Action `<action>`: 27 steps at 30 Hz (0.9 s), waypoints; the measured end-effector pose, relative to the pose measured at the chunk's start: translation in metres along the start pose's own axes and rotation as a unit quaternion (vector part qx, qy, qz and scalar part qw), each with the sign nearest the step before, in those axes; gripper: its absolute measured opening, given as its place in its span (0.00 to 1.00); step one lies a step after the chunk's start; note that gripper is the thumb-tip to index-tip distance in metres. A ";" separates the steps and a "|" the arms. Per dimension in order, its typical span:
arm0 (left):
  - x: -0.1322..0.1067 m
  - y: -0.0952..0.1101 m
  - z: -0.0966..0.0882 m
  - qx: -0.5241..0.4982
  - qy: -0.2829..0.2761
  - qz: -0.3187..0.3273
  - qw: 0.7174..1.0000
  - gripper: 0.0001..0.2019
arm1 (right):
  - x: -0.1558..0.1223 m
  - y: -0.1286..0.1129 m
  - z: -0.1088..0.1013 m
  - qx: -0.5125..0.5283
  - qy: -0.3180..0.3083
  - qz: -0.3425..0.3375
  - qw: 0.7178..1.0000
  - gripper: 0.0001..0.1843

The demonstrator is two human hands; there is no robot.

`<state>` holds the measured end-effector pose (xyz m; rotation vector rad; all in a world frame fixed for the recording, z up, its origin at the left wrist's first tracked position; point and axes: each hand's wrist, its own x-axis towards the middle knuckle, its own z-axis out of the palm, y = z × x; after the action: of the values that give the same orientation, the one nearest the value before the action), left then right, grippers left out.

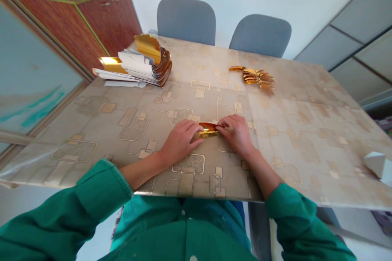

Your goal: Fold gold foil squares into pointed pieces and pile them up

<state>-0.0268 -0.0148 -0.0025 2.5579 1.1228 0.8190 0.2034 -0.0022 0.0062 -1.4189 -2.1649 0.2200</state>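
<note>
A small folded piece of gold foil paper (208,129) lies between my hands just above the patterned tablecloth. My left hand (183,138) pinches its left end, fingertips closed round the edge. At the other end my right hand (236,132) grips it between thumb and fingers. The piece is long and narrow, with a raised fold along its length. A stack of gold and white foil paper sheets (148,63) leans at the far left of the table. Beyond my right hand sits a pile of folded gold pieces (257,78), with one more folded piece (237,68) beside it.
The table (294,130) carries a patterned cover. Two grey chairs (186,20) stand at its far side, against a white wall. A white paper object (378,165) sits near the right edge. A reddish wooden cabinet (107,20) is at the back left.
</note>
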 end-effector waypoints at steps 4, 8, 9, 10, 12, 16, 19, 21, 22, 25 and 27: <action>0.001 -0.001 0.000 0.015 -0.008 -0.012 1.000 0.10 | -0.005 -0.002 -0.004 0.043 0.015 -0.008 0.999 0.07; 0.000 -0.003 0.002 0.022 -0.013 0.023 0.999 0.03 | -0.008 -0.006 -0.005 0.098 0.003 0.022 0.995 0.06; 0.000 -0.003 0.002 0.019 -0.016 0.028 0.999 0.04 | -0.009 -0.006 -0.005 0.116 -0.007 0.032 0.993 0.05; 0.000 -0.003 0.002 0.015 -0.021 0.031 0.999 0.04 | -0.010 -0.007 -0.005 0.136 -0.018 0.041 0.990 0.05; 0.000 -0.003 0.002 0.010 -0.035 0.035 0.999 0.04 | -0.012 -0.008 -0.004 0.176 -0.035 0.052 0.982 0.03; 0.000 -0.004 0.001 0.014 -0.050 0.041 0.998 0.05 | -0.016 -0.007 0.001 0.212 -0.063 0.044 0.974 0.09; -0.001 -0.005 0.000 0.018 -0.053 0.051 0.997 0.07 | -0.018 -0.005 0.006 0.182 -0.068 0.025 0.981 0.13; -0.002 -0.006 -0.001 0.014 -0.048 0.062 0.997 0.08 | -0.018 -0.004 0.007 0.168 -0.061 0.028 0.984 0.13; -0.002 -0.006 -0.001 0.013 -0.044 0.067 0.997 0.09 | -0.018 -0.004 0.008 0.162 -0.060 0.031 0.985 0.13; -0.003 -0.005 -0.001 0.016 -0.035 0.074 0.997 0.10 | -0.018 -0.004 0.007 0.128 -0.065 0.026 0.989 0.11; -0.004 -0.004 -0.001 0.021 -0.034 0.072 0.997 0.10 | -0.018 -0.007 0.006 0.092 -0.068 0.001 0.993 0.08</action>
<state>-0.0326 -0.0149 -0.0050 2.7061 0.9547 0.7396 0.2002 -0.0201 -0.0022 -1.3368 -2.1875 0.5166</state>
